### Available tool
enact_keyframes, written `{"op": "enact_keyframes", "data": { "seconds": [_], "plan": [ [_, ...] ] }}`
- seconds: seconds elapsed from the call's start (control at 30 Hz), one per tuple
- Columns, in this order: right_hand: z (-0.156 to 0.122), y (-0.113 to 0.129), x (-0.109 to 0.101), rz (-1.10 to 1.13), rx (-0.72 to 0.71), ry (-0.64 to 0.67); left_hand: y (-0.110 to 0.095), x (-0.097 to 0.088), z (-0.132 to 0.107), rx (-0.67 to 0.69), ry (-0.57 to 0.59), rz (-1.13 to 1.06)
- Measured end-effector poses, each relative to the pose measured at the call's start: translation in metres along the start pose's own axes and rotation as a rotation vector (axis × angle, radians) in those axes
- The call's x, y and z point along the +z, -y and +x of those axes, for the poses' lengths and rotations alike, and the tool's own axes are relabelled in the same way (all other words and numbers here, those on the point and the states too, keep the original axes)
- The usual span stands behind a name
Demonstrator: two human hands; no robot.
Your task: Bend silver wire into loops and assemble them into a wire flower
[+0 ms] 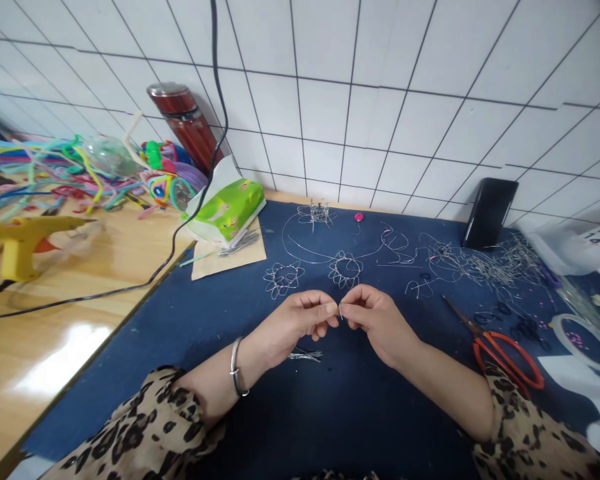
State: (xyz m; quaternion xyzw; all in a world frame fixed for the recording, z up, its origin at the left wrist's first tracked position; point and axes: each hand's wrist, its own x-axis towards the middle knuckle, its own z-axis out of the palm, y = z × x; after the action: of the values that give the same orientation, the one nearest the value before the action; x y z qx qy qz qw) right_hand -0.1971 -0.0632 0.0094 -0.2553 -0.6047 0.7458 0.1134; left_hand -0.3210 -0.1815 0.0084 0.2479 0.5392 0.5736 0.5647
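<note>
A short piece of thin silvery wire [341,312] shows between my fingertips above the dark blue mat. My left hand [300,320] is closed in a pinch at one side of it, thumb against forefinger. Pinched from the other side, the wire sits in my right hand [377,320]; most of it is hidden by the fingers. Just beyond my hands lie two flower-shaped wire rings with small pink beads, a left ring [283,279] and a right ring [346,269]. Below my left hand is a small bundle of cut wires [306,356].
Orange-handled scissors [505,357] lie at the right, near a tangle of wire [500,263]. A black phone [491,212] leans on the tiled wall. A tissue pack [230,210], a red flask [186,123] and a yellow glue gun [23,243] with a black cord are at the left.
</note>
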Motion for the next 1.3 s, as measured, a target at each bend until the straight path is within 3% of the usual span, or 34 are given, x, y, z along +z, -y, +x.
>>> {"op": "enact_keyframes", "data": {
  "seconds": [0.23,0.5,0.67,0.83,1.3],
  "plan": [
    [-0.002,-0.002,0.001,-0.279,-0.162,-0.126,0.004,0.002,-0.001,0.007,-0.016,0.098],
    [-0.001,0.004,-0.004,-0.123,-0.053,0.044,0.0,0.001,-0.002,0.008,-0.02,0.152],
    [0.002,0.004,-0.008,-0.142,-0.032,0.094,0.001,0.001,-0.002,0.008,-0.01,0.196],
    [0.003,0.002,-0.008,-0.179,-0.017,0.142,0.009,0.0,0.0,0.078,-0.077,0.142],
    [-0.001,-0.002,-0.002,-0.2,-0.102,0.148,0.015,0.008,0.001,0.152,-0.141,-0.008]
  ]
}}
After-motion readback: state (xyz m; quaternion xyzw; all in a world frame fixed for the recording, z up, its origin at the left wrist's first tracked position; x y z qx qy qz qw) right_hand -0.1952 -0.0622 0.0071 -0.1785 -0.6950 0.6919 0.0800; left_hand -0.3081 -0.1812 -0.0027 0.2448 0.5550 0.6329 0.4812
